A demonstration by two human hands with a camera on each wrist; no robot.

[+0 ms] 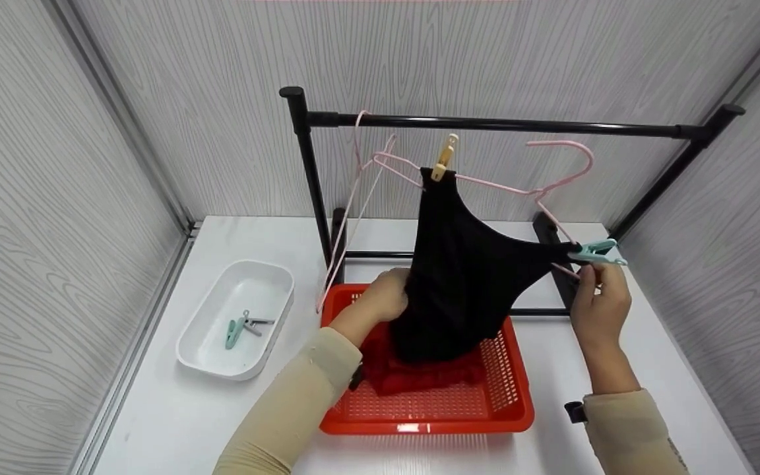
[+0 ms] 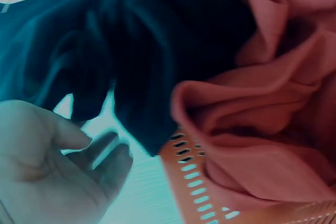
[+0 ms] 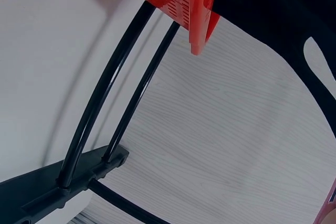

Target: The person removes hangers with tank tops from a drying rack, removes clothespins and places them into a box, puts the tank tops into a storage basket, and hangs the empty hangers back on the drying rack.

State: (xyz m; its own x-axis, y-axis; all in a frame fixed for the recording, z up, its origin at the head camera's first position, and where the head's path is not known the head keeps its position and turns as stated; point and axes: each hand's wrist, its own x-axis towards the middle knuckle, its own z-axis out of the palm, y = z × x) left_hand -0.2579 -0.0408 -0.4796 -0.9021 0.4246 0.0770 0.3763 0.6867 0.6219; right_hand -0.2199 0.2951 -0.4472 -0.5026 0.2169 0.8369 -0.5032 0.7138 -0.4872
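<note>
A black garment with two narrow ends hangs from a pink wire hanger. A yellow clothespin clips one end to it, and a teal clothespin grips the other at the right. Just below the teal clothespin, my right hand holds the hanger's right end between thumb and fingers. My left hand is at the garment's left edge, partly behind it in the head view. In the left wrist view that hand has loosely bent fingers with nothing between them, beside the dark cloth.
Under the garment stands a red basket with red cloth inside. A black rack rises behind, carrying another pink hanger at its left. Left of the basket, a white tray contains teal and grey clothespins.
</note>
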